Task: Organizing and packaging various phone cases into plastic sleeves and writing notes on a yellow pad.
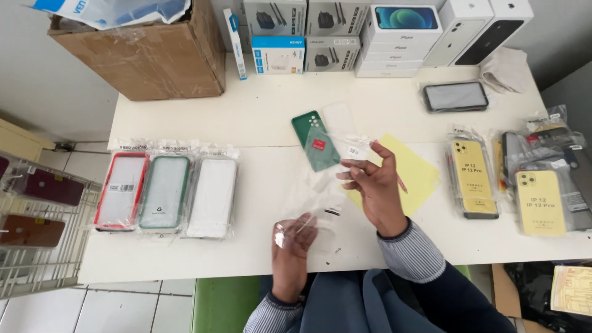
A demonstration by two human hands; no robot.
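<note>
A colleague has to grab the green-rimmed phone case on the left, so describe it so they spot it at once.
On the white table, look left of the person's left hand to a row of three bagged phone cases. It is the green-rimmed case in the middle, between the red-rimmed case and the white case.

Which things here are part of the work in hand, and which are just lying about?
In hand:
- left hand, holding a clear plastic sleeve
- right hand, fingers spread over the sleeve
- green phone case, just beyond the sleeve

Lying about:
- three bagged cases
- yellow cases
- cardboard box
- black phone
- yellow sheet
</note>
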